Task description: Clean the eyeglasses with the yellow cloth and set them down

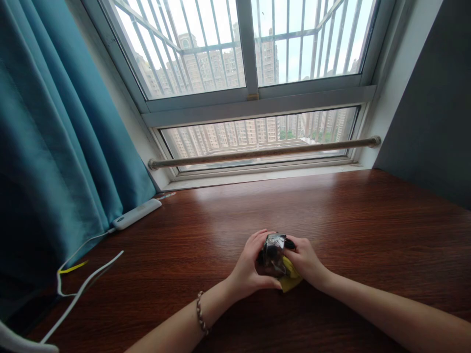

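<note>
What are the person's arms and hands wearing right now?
No sleeves or gloves show on either side. A brown beaded bracelet circles the wrist of the left hand. The right hand and its wrist carry nothing that shows.

Well off to the left of the fingers (257, 239) I see a white power strip (137, 214) lying on the dark wooden table (368, 220), with its white cables (88, 282) trailing back towards me. A teal curtain (55, 147) hangs further left. Beyond the fingertips, a rusty rail (265, 153) crosses the barred window (206, 49).
</note>
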The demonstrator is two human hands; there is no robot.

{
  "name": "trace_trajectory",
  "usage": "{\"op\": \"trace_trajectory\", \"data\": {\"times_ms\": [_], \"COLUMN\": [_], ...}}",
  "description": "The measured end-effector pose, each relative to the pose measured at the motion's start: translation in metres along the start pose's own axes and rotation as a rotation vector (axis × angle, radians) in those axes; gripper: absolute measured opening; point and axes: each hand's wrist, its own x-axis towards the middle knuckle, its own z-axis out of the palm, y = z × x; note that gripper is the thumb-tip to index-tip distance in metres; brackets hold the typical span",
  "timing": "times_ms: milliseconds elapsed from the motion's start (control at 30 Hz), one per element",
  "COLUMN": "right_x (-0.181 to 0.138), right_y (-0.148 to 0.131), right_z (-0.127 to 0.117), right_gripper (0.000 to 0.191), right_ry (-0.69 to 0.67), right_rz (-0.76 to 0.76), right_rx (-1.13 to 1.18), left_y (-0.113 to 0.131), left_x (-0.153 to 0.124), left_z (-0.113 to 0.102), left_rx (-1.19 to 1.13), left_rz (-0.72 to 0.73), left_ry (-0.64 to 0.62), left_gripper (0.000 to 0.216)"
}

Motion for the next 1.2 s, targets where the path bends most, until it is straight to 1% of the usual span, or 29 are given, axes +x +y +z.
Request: {"op": "trace_trajectory", "data": {"times_ms": [67,100,200,333,467,567,633,700,767,867,1067,1200], "right_x": [0.000,0.000,0.000,-0.001,-0.001,-0.001,-0.001,0.000,0.000,0.000,-0.001,-0.001], "right_y": [0.000,0.000,0.000,-0.001,0.000,0.001,0.001,0.001,0.001,0.000,-0.002,-0.002], "right_z": [0.000,0.000,0.000,-0.001,0.000,0.001,0.001,0.002,0.002,0.001,0.000,0.001], "right_gripper": [0.032,0.032,0.030,0.026,0.025,0.023,0.024,0.026,0.027,0.029,0.029,0.035], "right_ry": [0.009,0.007,-0.008,-0.040,-0.065,-0.038,-0.017,-0.002,-0.002,-0.012,-0.034,0.002], "right_rz": [0.015,0.018,0.015,-0.015,-0.042,-0.038,-0.030,-0.016,-0.002,0.014,-0.003,0.017], "right_rx": [0.001,0.003,0.011,0.010,-0.016,-0.023,-0.010,0.012,0.024,0.021,-0.007,-0.047], "left_y": [0.000,0.000,0.003,0.006,0.004,0.001,0.000,0.002,0.006,0.012,0.012,0.006], "left_x": [-0.003,-0.005,-0.006,-0.001,0.003,0.003,0.002,-0.001,-0.003,-0.005,-0.001,0.003], "left_z": [0.003,0.005,0.006,0.001,-0.004,-0.004,-0.002,0.001,0.003,0.004,-0.003,-0.003], "left_rx": [0.024,0.033,0.028,0.003,-0.012,0.005,0.004,0.028,0.065,0.066,0.027,-0.028], "left_rz": [0.003,-0.003,-0.040,-0.118,-0.083,-0.060,-0.032,0.001,0.016,0.001,-0.125,-0.069], "left_ry": [0.019,0.028,0.037,0.000,-0.074,-0.088,-0.066,-0.016,0.035,0.059,-0.024,-0.020], "left_gripper": [0.109,0.110,0.101,0.097,0.087,0.088,0.096,0.105,0.109,0.100,0.085,0.074]}}
